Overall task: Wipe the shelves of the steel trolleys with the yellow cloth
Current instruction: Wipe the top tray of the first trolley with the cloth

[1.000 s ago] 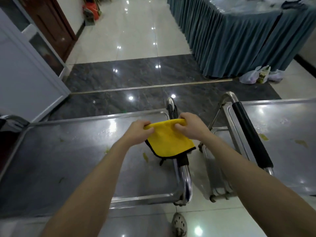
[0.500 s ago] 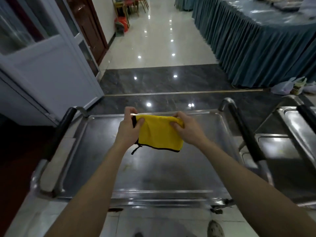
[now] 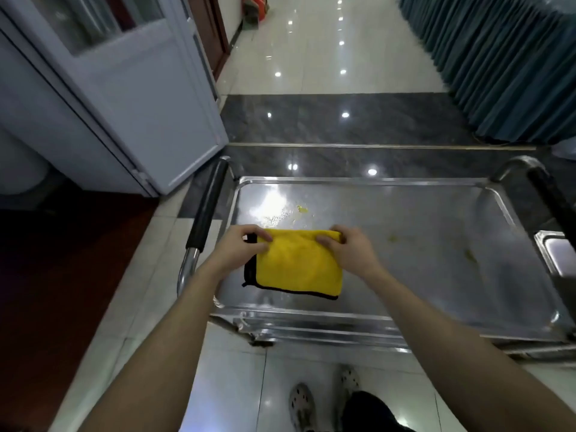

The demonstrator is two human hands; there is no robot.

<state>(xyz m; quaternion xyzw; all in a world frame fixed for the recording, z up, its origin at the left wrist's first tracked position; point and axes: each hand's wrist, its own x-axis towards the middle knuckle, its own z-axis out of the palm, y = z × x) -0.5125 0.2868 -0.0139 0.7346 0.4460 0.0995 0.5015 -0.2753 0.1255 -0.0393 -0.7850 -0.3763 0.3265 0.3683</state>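
A folded yellow cloth (image 3: pixel 296 263) with a black edge hangs over the left part of a steel trolley's top shelf (image 3: pixel 420 244). My left hand (image 3: pixel 240 249) pinches its upper left corner. My right hand (image 3: pixel 349 251) pinches its upper right corner. Whether the cloth's lower edge touches the shelf I cannot tell. The shelf carries yellowish stains (image 3: pixel 302 209) and wet spots near its far left, with more smears toward the right.
The trolley's black-sleeved handle (image 3: pixel 207 207) runs along its left side, another handle (image 3: pixel 551 201) along the right. A second steel trolley (image 3: pixel 558 254) abuts at the right edge. A white door (image 3: pixel 124 98) stands left, a blue-skirted table (image 3: pixel 505 63) far right. My shoes (image 3: pixel 324 397) are below.
The view has swung left and down, so the trolley shelf sits more to the right. The cloth, held by both hands, has come lower and is spread flatter over the shelf's left part.
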